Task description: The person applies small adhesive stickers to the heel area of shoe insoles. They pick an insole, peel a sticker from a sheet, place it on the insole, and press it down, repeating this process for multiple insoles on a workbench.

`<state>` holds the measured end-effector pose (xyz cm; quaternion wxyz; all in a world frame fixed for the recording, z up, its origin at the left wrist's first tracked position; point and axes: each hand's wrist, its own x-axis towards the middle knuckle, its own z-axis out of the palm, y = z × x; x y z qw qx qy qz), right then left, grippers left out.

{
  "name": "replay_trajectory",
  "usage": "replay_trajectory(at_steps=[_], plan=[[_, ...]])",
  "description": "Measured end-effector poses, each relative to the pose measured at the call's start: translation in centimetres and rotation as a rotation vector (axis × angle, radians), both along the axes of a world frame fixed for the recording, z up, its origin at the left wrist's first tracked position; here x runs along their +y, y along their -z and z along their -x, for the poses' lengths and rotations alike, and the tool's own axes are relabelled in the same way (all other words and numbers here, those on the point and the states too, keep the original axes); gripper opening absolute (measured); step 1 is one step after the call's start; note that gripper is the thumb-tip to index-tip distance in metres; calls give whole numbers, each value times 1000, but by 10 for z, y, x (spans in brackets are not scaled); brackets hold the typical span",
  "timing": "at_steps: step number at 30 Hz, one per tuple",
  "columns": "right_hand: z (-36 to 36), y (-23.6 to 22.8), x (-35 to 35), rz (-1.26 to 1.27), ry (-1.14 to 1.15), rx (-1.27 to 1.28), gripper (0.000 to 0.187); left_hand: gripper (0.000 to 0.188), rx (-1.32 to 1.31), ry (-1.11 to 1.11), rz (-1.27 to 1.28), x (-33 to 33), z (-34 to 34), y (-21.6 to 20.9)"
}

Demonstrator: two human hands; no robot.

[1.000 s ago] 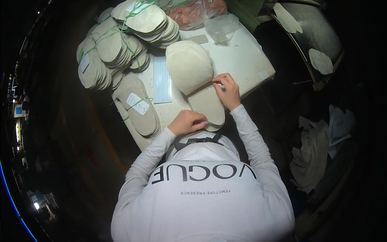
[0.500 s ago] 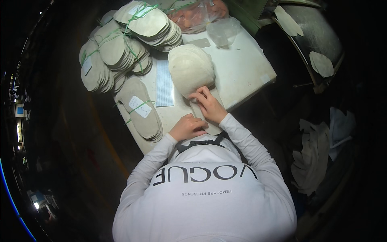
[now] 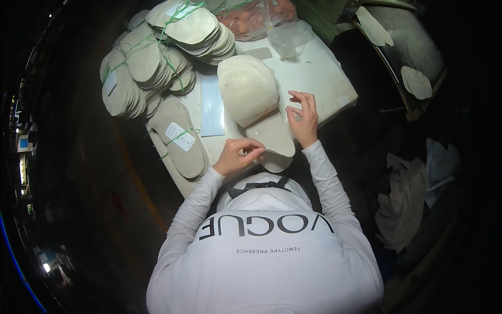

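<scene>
OK, L hand pinches edge of flat beige sole-shaped fabric-like piece, at 5 o'clock of domed beige fabric-like stack; R hand, piece's 2 o'clock, empty, part-curled. Poss. risk: piece skews if L tugs unevenly.

This looks like a factory workshop: green-tied bundles of same-shaped flat pieces lie on a white worktable.

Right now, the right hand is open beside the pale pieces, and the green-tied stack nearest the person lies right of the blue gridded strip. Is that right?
Not quite: the head view shows the green-tied stack nearest the person to the left of the blue gridded strip. The right hand is open beside the pale pieces.
</scene>
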<state>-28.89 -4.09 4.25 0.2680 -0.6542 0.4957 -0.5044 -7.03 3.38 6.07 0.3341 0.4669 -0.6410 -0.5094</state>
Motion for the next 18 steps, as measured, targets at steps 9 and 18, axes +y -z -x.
replay_trajectory(at_steps=[9,18], plan=[[-15,19,-3,-62,-239,79,94,20,-327,266,457,0,1,13],[-18,27,-6,-29,-125,82,79,20,-420,410,594,8,11,33]])
